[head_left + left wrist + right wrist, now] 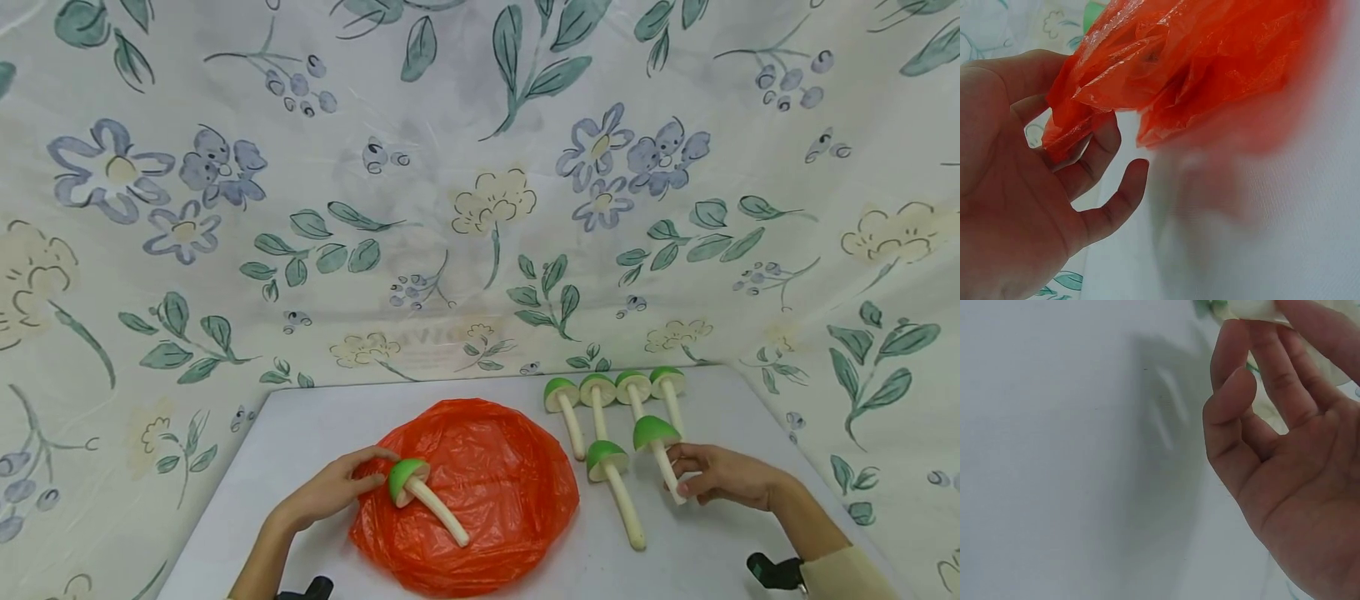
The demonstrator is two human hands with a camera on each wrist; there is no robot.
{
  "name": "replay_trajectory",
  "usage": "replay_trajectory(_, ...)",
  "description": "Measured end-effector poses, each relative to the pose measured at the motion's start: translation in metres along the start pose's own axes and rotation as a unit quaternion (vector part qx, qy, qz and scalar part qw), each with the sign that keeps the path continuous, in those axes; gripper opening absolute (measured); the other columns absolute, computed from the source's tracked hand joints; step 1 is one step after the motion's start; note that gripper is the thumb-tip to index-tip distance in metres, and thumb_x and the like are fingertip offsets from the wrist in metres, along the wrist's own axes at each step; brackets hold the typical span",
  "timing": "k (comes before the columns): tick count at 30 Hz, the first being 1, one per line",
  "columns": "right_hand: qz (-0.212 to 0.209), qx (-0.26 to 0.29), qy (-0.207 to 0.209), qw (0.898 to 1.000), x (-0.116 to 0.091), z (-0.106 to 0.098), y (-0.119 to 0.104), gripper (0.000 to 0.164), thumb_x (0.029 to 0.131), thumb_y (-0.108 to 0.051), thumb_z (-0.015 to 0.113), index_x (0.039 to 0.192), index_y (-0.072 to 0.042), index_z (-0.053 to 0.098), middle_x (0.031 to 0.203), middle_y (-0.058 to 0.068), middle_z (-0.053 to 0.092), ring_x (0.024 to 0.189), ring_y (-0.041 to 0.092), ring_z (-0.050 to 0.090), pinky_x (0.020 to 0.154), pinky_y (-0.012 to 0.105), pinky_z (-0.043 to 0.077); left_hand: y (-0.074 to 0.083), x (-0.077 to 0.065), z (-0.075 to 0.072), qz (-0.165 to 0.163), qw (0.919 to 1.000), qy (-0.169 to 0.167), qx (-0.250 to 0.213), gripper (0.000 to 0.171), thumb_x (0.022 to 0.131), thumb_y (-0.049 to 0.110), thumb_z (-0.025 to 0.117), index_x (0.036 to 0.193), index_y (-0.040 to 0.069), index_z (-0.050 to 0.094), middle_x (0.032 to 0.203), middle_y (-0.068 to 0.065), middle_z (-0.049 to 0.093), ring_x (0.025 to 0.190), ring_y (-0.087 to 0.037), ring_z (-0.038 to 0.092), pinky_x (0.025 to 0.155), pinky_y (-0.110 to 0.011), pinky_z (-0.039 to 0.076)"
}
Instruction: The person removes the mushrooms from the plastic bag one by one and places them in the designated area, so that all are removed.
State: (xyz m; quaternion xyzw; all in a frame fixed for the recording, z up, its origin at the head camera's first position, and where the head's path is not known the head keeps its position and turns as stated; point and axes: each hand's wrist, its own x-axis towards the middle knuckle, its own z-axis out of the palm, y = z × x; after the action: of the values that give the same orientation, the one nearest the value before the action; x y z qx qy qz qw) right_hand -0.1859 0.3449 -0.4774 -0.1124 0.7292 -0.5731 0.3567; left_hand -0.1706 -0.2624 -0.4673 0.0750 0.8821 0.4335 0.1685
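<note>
A green-capped mushroom (435, 504) with a pale stem lies on a crumpled red plastic bag (510, 492). My left hand (333, 487) is at the bag's left side, thumb and forefinger spread and touching or very near the green cap. In the left wrist view, the bag hides some fingertips of the left hand (1041, 169). My right hand (723, 475) pinches the stem of another green-capped mushroom (660, 442), its cap pointing away. The right wrist view cuts off most of that stem (1250, 307), held between thumb and fingers.
Several similar mushrooms (597, 396) stand in a row at the table's back right, caps to the rear. One more mushroom (618, 492) lies in front, left of the right hand. The white table (300, 425) meets a floral cloth (450, 250) behind and at both sides.
</note>
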Motion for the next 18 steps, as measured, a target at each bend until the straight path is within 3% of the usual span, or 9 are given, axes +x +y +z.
replay_trajectory(7, 0.003, 0.003, 0.003, 1.0, 0.002, 0.003, 0.006, 0.045, 0.093, -0.009, 0.067, 0.131, 0.003, 0.047, 0.104, 0.005, 0.064, 0.084, 0.017, 0.058, 0.07, 0.03, 0.048, 0.0, 0.0, -0.001, 0.001, 1.0, 0.002, 0.001, 0.03, 0.099, 0.026, 0.063, 0.129, 0.021, 0.064, 0.149, -0.014, 0.05, 0.141, -0.044, 0.038, 0.108, -0.069, 0.035)
replay_trajectory(18, 0.02, -0.049, 0.023, 0.998, 0.008, 0.011, 0.015, 0.046, 0.091, -0.014, 0.069, 0.129, 0.003, 0.051, 0.099, 0.004, 0.067, 0.085, 0.018, 0.059, 0.065, 0.03, 0.047, -0.003, -0.001, -0.001, 0.01, 0.9999, -0.003, -0.002, 0.031, 0.099, 0.026, 0.063, 0.129, 0.021, 0.064, 0.148, -0.014, 0.051, 0.14, -0.043, 0.039, 0.108, -0.069, 0.035)
